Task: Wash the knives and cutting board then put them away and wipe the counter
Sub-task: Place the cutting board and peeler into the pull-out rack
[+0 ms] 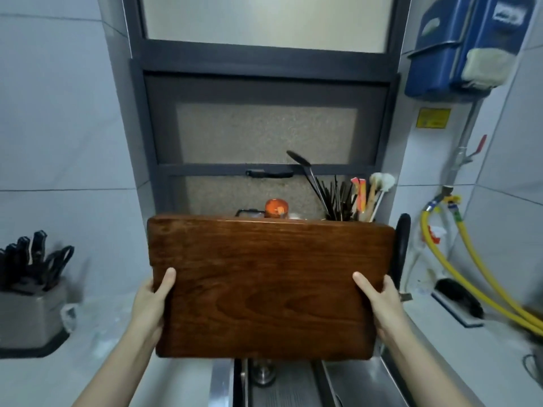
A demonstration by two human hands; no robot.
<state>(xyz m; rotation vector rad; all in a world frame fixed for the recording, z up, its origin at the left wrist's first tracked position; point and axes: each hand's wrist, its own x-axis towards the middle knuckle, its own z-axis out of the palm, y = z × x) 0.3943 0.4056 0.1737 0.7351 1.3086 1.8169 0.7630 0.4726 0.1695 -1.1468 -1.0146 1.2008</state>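
Landmark: sink (346,383), steel, at bottom centre of the view.

Cutting board (264,286): dark brown wood, being held up in the air directly above the sink, broad face toward the camera, tilted slightly with its right side lower. Not touching the sink or the counter (97,327).

Left hand (151,301): gripping the board's left edge above the sink's left side; thumb is lying flat on the front face, the other fingers are wrapping round behind the board and are hidden.

Right hand (382,301): clamping the board's right edge above the sink's right side in the same way, thumb on the front face, remaining fingers out of sight behind.

Knife block (32,301): standing on the counter well left of the sink, black handles sticking up from it; blades are not visible.

Utensil holder (349,201): sitting behind the sink on the window ledge, partly hidden by the board's top edge, holding chopsticks and a ladle.

Yellow hose (476,268): curving down along the wall right of the sink.

Black brush (458,298): lying on the counter right of the sink.
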